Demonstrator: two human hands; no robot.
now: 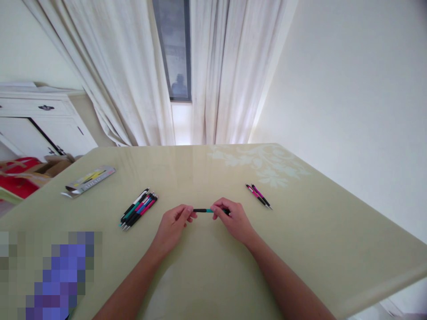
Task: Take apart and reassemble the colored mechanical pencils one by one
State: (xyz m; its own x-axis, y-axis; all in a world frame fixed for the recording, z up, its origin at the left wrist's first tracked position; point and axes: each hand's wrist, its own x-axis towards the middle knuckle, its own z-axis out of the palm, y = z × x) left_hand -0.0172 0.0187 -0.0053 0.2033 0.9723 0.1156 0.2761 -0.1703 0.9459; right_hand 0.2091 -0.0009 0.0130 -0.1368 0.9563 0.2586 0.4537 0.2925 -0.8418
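Observation:
A teal pen with a black grip (200, 210) is held level above the table between both hands. My left hand (173, 222) pinches its grip end with thumb and fingers, hiding the tip. My right hand (232, 216) is closed around the teal barrel near the other end, where a dark part shows among the fingers. Left of my hands lies a bundle of several pens (139, 210) in white, teal, blue and pink with black grips. To the right, two pens (258, 195), pink and purple, lie side by side with their tips toward me.
An opened pen box (90, 180) lies at the table's left side. The pale green table (207, 275) has a floral pattern at its far right. A blurred purple-blue patch (60, 275) covers the lower left corner. A white cabinet (43, 115) and curtains (123, 66) stand behind.

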